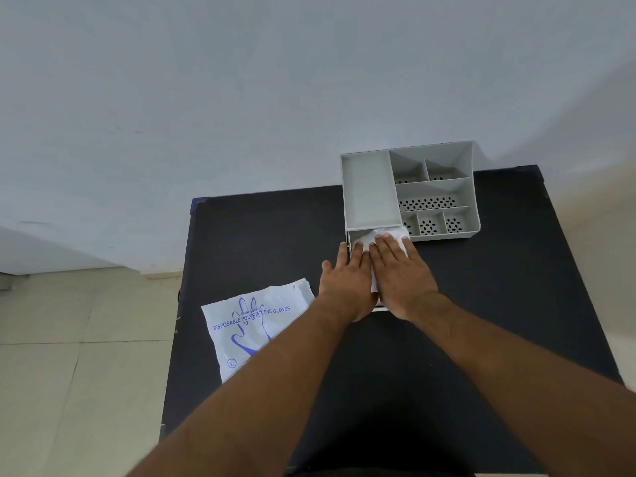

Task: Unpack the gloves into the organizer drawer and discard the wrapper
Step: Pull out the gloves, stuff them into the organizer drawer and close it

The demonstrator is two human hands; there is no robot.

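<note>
Both hands lie flat, palms down, on the stack of clear gloves (pixel 385 237) that sits in the pulled-out drawer (pixel 351 241) at the near left corner of the grey organizer (pixel 371 187). The left hand (pixel 347 280) has its fingers spread and its thumb splayed over the drawer's left wall; the right hand (pixel 401 273) overlaps it slightly, fingers close together, fingertips pressing the crumpled far end of the stack. Neither grip pinches anything; both simply press down.

The step in hand appears to be tamping the gloves so they sit below the drawer's rim. To do it well, I judge the pressure should be even and sweep from the near end toward 12 o'clock, pushing trapped air out, since thin film tends to spring back. The puffed edge at 1 o'clock of the right fingertips probably needs tucking in, or it may catch when the drawer slides shut.

The empty wrapper (pixel 254 325) lies flat on the black counter (pixel 481 304), at 8 o'clock of the hands, overhanging the left edge; it is not yet discarded
</note>
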